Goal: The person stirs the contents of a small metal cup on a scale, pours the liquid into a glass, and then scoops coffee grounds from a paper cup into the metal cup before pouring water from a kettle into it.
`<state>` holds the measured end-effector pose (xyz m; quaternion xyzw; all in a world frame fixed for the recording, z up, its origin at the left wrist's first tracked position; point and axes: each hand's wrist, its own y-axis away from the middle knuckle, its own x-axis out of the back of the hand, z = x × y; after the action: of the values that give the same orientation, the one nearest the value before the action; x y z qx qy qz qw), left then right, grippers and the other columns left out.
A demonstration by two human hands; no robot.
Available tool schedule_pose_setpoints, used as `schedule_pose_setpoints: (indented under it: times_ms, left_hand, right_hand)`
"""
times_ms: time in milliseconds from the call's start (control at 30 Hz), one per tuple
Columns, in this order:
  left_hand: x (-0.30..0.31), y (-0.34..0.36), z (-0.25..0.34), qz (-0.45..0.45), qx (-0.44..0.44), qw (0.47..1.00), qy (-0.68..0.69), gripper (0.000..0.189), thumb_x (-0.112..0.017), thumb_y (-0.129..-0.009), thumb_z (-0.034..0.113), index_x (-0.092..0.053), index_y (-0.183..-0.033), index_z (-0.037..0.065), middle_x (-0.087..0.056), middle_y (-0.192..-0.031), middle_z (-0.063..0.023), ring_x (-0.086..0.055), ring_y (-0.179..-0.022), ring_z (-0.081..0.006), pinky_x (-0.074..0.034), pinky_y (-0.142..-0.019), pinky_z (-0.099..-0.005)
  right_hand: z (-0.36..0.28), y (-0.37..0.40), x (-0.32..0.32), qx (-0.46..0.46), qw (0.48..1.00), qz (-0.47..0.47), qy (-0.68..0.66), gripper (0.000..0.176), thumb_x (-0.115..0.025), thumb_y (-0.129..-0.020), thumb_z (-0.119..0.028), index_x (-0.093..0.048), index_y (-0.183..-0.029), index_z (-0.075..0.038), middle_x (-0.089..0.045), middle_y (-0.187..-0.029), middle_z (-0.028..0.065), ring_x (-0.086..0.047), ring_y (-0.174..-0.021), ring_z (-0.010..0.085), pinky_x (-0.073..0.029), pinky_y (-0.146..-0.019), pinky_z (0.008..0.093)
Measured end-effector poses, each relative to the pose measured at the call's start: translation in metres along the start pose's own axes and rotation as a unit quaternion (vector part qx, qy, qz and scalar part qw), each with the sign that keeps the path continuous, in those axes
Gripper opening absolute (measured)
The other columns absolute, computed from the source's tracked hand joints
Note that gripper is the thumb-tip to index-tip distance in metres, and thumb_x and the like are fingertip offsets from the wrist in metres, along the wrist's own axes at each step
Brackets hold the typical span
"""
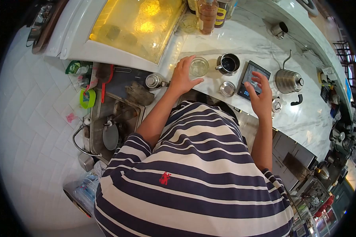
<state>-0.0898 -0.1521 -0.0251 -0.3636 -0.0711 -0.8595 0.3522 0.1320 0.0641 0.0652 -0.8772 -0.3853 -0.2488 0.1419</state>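
My left hand (pixel 182 78) is open at the counter's front edge, thumb spread away from the fingers. Its fingertips are right at the rim of a clear glass (pixel 199 66). To the right of that glass stands a metal pitcher (pixel 228 64) with dark contents, and in front of it a small round metal container (pixel 227 89). My right hand (pixel 259 94) hovers with parted, bent fingers over a black digital scale (pixel 248 74) with a lit display. Close to its wrist is a round metal piece (pixel 277 104). A steel gooseneck kettle (pixel 287 81) stands further right.
Bottles (pixel 207 17) stand at the back beside a yellow-lit glass-topped case (pixel 136 29). On the left are a metal pot (pixel 155 80), a grey cloth (pixel 139 94) and a sink (pixel 94 128) holding pans. A small metal cup (pixel 279 30) sits at the back right.
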Motion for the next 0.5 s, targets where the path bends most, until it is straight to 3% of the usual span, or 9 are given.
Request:
schedule_pose_setpoints:
  times_ms: [200, 333, 500]
  left_hand:
    - [0.046, 0.030, 0.011, 0.045, 0.101, 0.993, 0.042, 0.076, -0.086, -0.082, 0.024, -0.050, -0.147, 0.009, -0.055, -0.140, -0.0161, -0.056, -0.127, -0.0325, -0.047, -0.104, -0.0445]
    - [0.078, 0.046, 0.030, 0.093, 0.123, 0.988, 0.031, 0.062, -0.080, -0.088, 0.021, -0.055, -0.143, 0.009, -0.057, -0.138, -0.0146, -0.059, -0.124, -0.0299, -0.049, -0.099, -0.0431]
    - [0.085, 0.064, 0.033, 0.122, 0.148, 0.981, 0.035, 0.054, -0.080, -0.086, 0.019, -0.060, -0.135, 0.006, -0.060, -0.131, -0.0163, -0.059, -0.121, -0.0335, -0.048, -0.104, -0.0421]
  right_hand:
    - [-0.024, -0.006, -0.018, 0.036, 0.999, -0.016, 0.034, 0.041, -0.079, -0.088, -0.016, -0.065, -0.124, -0.005, -0.068, -0.116, 0.0143, -0.066, -0.108, 0.0327, -0.050, -0.093, 0.0413]
    - [-0.047, -0.021, -0.053, 0.209, 0.974, -0.021, 0.086, 0.044, -0.083, -0.084, -0.018, -0.066, -0.122, -0.007, -0.067, -0.117, 0.0143, -0.063, -0.109, 0.0360, -0.048, -0.096, 0.0443]
    - [-0.065, -0.056, -0.100, 0.295, 0.920, -0.135, 0.218, 0.059, -0.087, -0.079, -0.024, -0.061, -0.130, -0.009, -0.066, -0.119, 0.0124, -0.065, -0.113, 0.0316, -0.043, -0.107, 0.0504]
